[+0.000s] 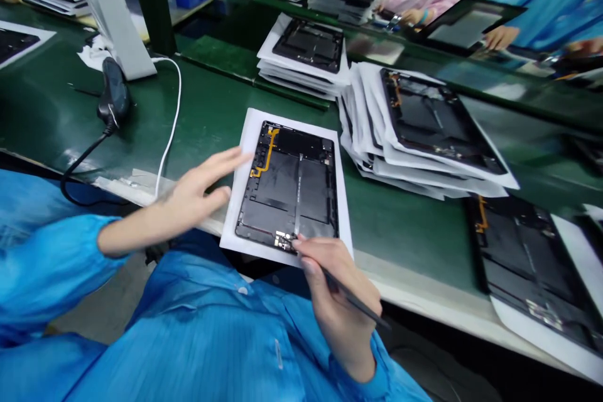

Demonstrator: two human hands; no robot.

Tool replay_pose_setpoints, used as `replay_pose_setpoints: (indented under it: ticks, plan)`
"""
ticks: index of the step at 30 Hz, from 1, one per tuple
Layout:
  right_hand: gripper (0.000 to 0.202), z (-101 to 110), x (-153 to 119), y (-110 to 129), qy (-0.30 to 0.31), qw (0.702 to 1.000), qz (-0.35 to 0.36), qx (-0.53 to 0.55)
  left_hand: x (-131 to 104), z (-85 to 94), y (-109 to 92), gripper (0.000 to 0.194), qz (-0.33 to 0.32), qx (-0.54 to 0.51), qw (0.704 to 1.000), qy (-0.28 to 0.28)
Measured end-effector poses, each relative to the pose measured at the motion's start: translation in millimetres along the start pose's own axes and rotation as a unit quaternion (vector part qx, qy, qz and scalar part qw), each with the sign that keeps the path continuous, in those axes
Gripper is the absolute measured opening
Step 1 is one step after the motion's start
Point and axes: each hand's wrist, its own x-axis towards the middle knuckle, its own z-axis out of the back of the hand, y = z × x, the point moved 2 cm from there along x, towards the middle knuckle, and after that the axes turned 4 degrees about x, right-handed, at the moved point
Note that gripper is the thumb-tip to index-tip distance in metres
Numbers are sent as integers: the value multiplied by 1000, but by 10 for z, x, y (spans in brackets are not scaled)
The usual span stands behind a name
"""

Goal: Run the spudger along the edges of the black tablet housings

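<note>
A tablet housing (pixel 277 195) with black inner parts lies on a white sheet (pixel 242 132) in front of me. An orange flex cable (pixel 270 154) runs down its upper left side, and a small circuit board (pixel 284 240) shows at its near edge. My right hand (pixel 336 295) is closed around a slim dark tool, which looks like black tweezers (pixel 355 303); its tip is hidden by my fingers near the small board. Fingers stretched out, my left hand (pixel 202 188) reaches over the sheet's left edge and holds nothing. Whether its fingertips touch the sheet I cannot tell.
Stacked housings between white sheets (pixel 377 138) stand to the right, with another stack (pixel 301 75) behind. Another housing (pixel 532 264) lies at the right edge. On the left are a white stand (pixel 117 31), a black corded device (pixel 113 91) and a white cable (pixel 176 113). Co-workers sit opposite.
</note>
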Motion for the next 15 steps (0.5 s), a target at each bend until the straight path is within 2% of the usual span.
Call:
replay_pose_setpoints:
  ticks: [2,5,8,9,11,13,15]
  plan:
    - [29,-17,12,-10,-8,1000,-8,2,117,71,58,58,63,-78,994,46]
    - [25,-36,56,16,3,1000,16,1,252,60,58,62,156,-203,962,93]
    - [22,-39,87,36,-5,999,37,16,313,-26,28,77,252,-280,926,39]
    - [22,-43,96,34,-19,999,41,25,332,-65,20,79,259,-305,916,20]
    - [21,-67,127,16,-53,996,52,48,397,-154,20,67,255,-321,911,41]
    - [20,-97,179,-11,-79,992,69,75,526,-199,45,54,226,-265,935,71]
    - [19,-104,239,-45,-86,987,93,101,743,-145,82,48,192,-187,961,63]
